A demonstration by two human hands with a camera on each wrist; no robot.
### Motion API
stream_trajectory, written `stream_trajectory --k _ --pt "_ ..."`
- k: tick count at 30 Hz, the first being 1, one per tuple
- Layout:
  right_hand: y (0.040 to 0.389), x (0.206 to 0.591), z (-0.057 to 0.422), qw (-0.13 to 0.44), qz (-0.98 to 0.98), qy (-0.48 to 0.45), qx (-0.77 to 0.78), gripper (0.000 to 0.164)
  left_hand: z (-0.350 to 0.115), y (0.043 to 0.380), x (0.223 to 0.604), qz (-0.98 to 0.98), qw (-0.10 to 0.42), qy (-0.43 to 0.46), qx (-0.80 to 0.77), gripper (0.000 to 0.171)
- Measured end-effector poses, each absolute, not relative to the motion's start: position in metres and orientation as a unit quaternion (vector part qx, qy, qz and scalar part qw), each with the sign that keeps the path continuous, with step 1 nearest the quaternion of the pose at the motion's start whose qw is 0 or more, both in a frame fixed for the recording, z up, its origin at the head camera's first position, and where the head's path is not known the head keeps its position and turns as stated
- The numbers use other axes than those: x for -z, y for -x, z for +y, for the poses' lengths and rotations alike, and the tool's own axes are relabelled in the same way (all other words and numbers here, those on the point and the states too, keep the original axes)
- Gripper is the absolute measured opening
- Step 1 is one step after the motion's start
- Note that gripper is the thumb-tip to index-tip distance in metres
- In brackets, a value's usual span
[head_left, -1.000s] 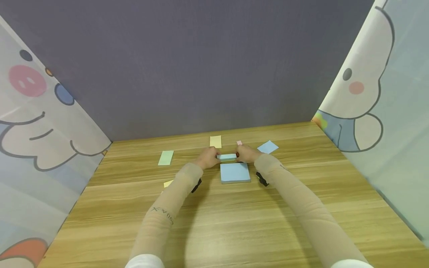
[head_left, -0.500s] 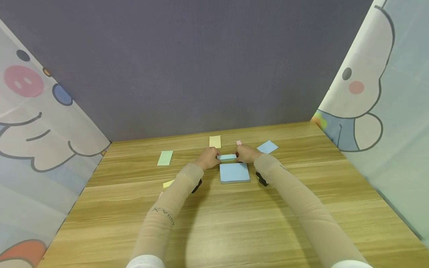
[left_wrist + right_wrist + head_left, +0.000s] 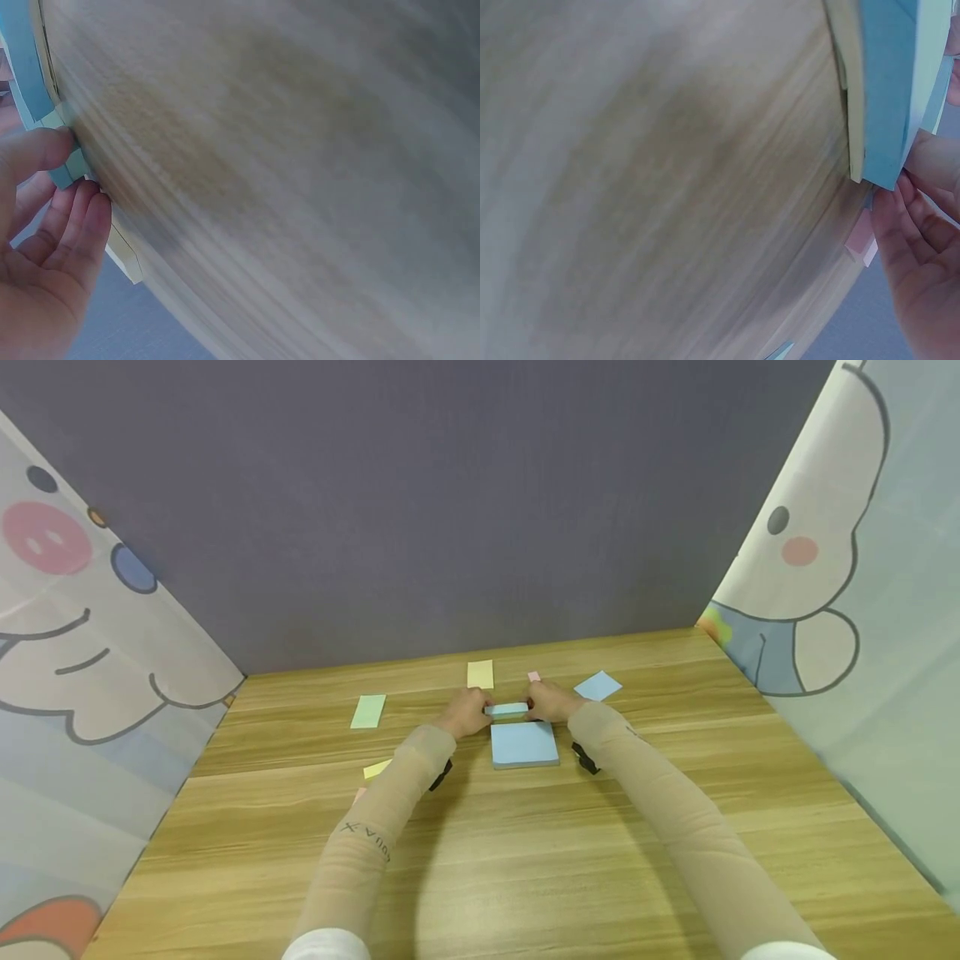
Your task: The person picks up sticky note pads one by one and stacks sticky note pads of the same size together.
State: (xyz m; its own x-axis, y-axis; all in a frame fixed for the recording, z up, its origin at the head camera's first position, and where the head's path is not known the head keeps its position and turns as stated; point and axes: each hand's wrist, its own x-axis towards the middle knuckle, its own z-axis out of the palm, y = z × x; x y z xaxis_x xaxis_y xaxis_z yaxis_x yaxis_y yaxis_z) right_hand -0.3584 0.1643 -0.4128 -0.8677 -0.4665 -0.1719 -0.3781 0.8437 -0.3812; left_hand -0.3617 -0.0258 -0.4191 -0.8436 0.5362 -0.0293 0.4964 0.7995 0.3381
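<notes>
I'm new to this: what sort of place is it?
Probably a partitioned work area: a wooden-looking table with paper pads, a dark backdrop behind, cartoon panels on both sides.

A flat dark grey-purple panel [image 3: 450, 510] occupies the upper centre of the frame, above a yellow-brown wood-grain tabletop [image 3: 502, 868]; pale sheets printed with cartoon figures flank it, a pink-snouted one [image 3: 15, 585] at left and a white-headed one [image 3: 828, 452] at right. On the tabletop lie a pale green rectangular note [image 3: 368, 712], left of centre, a pale yellow rectangular note [image 3: 480, 674], centre, and a light blue four-sided note [image 3: 597, 686], right of centre.
</notes>
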Motion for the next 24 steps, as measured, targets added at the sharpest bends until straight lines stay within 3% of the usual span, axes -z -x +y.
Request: stream_trajectory --k 24 --pt "0.3570 0.4127 0.1641 0.130 0.953 0.219 0.165 0.016 -0.0251 0.3609 0.4183 0.947 0.080 -0.264 -0.165 0.026"
